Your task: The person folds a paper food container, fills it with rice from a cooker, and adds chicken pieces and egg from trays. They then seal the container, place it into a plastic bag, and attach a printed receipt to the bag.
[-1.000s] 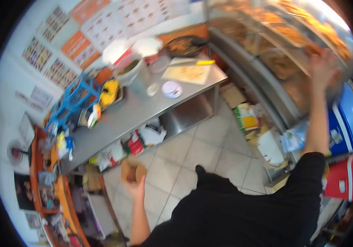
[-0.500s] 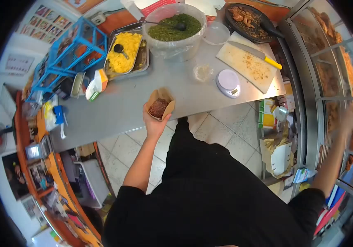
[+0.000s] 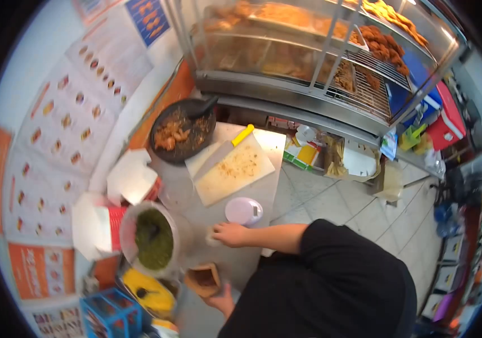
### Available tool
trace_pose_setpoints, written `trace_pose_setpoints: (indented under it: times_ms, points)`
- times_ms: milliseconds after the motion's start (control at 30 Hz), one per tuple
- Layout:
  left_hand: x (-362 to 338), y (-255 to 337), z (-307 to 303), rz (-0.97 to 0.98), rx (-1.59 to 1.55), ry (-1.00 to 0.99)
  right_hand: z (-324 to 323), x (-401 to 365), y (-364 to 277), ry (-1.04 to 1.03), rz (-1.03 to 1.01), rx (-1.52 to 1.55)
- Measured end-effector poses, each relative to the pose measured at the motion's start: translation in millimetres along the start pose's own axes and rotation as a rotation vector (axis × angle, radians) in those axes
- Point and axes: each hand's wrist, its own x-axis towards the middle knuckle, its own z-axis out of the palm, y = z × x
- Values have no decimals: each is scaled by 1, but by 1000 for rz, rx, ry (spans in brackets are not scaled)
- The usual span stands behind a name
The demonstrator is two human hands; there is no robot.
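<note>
Counter (image 3: 196, 318): steel, set against the wall (image 3: 55, 141), which carries food posters (image 3: 77, 107).
Board (image 3: 235, 172): flat near the counter's end, strewn with brown crumbs; the knife (image 3: 243, 136) lies across it, yellow handle towards the display case (image 3: 286, 93).
Pan (image 3: 182, 147): black, beside the board, holding cooked pieces and a black utensil (image 3: 203, 107).
Tub (image 3: 128, 239): dark green contents, a dark spoon (image 3: 152, 230) in them; white boxes (image 3: 131, 177) just beside.
Tray (image 3: 149, 292): yellow food, next to the tub; blue rack (image 3: 111, 316) adjoining.
Display case: fried food on trays and wire shelves, behind glass.
Floor (image 3: 336, 200): pale tiles; red cooler (image 3: 448, 121) past the case.
Right arm: sleeve black, forearm roughly level, extended over the counter beside the scale (image 3: 243, 212).
Right hand (image 3: 231, 234): palm down, fingers bunched at a small clear item (image 3: 212, 236); whether they grip it, I cannot tell.
Left hand (image 3: 224, 300): near the body, below the right, fingers closed on the side of the paper bag (image 3: 203, 280).
Bag: tilted, mouth open, brown contents visible, between tub and body; contact with the counter cannot be told.
</note>
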Motion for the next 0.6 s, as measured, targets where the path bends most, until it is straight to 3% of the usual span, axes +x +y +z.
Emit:
trace_pose_setpoints:
  times_ms: [33, 67, 133, 200, 233, 300, 333, 367, 533, 600]
  points:
    - [-9, -42, 3, 37, 24, 14, -15, -14, 16, 119, 25, 145]
    - [-24, -35, 2, -138, 108, 107, -37, -43, 29, 238, 36, 292]
    - [-39, -28, 14, -211, 167, 134, -89, -115, 64, 517, 138, 304]
    - [-45, -13, 38, -230, 186, 78, -159, -188, 110, 920, 151, -153]
    - [-44, -3, 55, -228, 179, 33, -183, -220, 156, 1073, 266, -488]
    - [-38, 21, 94, -214, 141, -81, -284, -288, 215, 1300, 552, -804]
    - [-36, 35, 115, -208, 107, -147, -337, -316, 229, 1281, 778, -873]
    - [-30, 49, 138, -194, 55, -231, -389, -342, 250, 1346, 800, -797]
    - [18, 153, 251, -259, -326, -732, -606, -366, 371, 1549, 536, -1034]
    - [38, 271, 269, -381, -305, -812, -666, -346, 397, 1059, 840, -930]
